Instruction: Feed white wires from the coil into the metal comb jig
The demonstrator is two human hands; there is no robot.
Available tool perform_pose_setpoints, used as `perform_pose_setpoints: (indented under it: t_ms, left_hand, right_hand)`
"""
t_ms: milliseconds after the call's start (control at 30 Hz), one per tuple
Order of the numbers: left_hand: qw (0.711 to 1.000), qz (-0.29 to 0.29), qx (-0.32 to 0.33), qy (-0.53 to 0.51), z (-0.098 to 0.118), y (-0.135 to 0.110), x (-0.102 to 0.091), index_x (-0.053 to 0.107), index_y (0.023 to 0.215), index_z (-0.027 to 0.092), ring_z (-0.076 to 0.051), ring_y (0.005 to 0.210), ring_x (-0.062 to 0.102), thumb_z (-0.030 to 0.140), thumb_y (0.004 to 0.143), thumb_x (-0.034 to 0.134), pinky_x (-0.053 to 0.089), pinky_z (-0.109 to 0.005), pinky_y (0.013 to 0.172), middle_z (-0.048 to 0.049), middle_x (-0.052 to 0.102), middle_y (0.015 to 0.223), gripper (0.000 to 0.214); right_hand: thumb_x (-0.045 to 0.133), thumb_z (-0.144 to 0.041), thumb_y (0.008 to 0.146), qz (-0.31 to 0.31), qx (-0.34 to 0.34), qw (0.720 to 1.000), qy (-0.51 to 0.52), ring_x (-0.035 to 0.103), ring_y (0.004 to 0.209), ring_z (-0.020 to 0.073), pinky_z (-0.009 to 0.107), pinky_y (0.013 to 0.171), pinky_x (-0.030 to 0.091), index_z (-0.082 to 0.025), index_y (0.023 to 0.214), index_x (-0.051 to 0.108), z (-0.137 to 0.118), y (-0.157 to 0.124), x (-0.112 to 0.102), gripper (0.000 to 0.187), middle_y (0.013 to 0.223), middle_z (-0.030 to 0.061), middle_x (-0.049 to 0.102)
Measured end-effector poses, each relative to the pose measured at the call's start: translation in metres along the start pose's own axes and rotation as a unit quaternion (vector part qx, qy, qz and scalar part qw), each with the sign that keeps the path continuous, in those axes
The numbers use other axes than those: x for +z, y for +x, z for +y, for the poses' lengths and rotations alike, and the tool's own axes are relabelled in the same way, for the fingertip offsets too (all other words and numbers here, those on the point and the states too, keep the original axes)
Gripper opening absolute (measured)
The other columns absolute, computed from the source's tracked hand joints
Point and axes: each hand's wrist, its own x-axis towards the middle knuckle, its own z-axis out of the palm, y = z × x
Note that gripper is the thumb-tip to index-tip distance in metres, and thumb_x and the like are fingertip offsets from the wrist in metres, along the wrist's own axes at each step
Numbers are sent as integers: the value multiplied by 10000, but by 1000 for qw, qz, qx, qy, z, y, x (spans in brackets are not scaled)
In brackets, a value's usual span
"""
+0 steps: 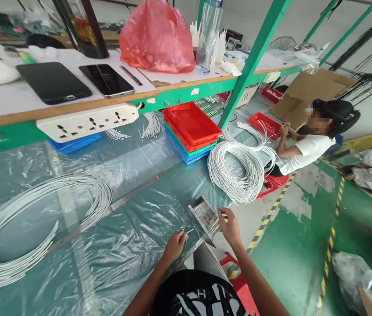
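- While the left hand (174, 246) works at the table's near edge, its thumb and forefinger are closed in a fine pinch on a thin white strand (189, 231), with the other fingers curled under.
- The right hand (231, 227) reaches in from the side, wrist bent, fingertips against the far edge of a clear packet (205, 216). I cannot tell whether they grip it or only steady it.
- That packet, full of slim metal pieces, lies tilted on the film-covered table (133, 263) right at its near edge, between the two hands.
- By my judgement, the step in hand is working single small pieces at the packet, one hand steadying and the other picking.
- A next move there calls for a light, precise pinch and a packet kept from sliding off the edge.
- Both forearms come up from below, elbows low, converging on the packet.
- Nearby lie a steel ruler (133, 193), a coil of white wires (238, 171) and a stack of red trays (192, 123); a co-worker (304, 151) sits well apart.
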Motion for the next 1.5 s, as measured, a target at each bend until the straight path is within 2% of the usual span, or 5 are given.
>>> perform_pose_setpoints:
  t_ms: [133, 300, 533, 767, 1500]
  left_hand:
    - [998, 24, -27, 61, 8, 19, 18, 643, 806, 195, -203, 771, 656, 269, 973, 333, 432, -294, 767, -58, 694, 781, 360]
    - [996, -16, -46, 78, 9, 22, 29, 645, 947, 199, -200, 873, 683, 218, 998, 347, 426, -286, 815, -60, 738, 951, 303]
    - [990, -36, -65, 117, 7, 22, 35, 625, 1003, 171, -207, 786, 681, 233, 1032, 311, 393, -281, 708, -55, 695, 795, 321]
    - [980, -33, -81, 177, 20, 25, 40, 655, 1109, 185, -231, 939, 691, 264, 1034, 363, 395, -288, 727, -81, 739, 936, 312]
    - [985, -33, -75, 151, 22, 30, 29, 672, 1121, 184, -225, 859, 670, 276, 1023, 376, 367, -276, 688, -69, 720, 874, 326]
  right_hand:
    - [380, -416, 962, -6, -16, 996, -84, 579, 1127, 259, 389, 928, 482, -151, 1164, 609, 11, 12, 25, 405, 1199, 154, 624]
    - [305, -377, 1019, -11, -1, 984, -179, 613, 929, 220, 298, 733, 448, -149, 1144, 606, 15, 6, 49, 398, 1027, 112, 649]
    - [313, -352, 1036, -8, -16, 968, -252, 616, 910, 193, 259, 659, 385, -161, 1159, 589, 18, 4, 46, 358, 1012, 81, 657]
    - [322, -340, 1033, 2, -27, 959, -282, 627, 935, 199, 265, 658, 394, -158, 1151, 596, 18, 4, 47, 350, 1033, 90, 672]
    - [332, -338, 1036, 9, -29, 960, -279, 627, 918, 188, 247, 624, 381, -159, 1169, 591, 18, 3, 47, 342, 1028, 91, 672]
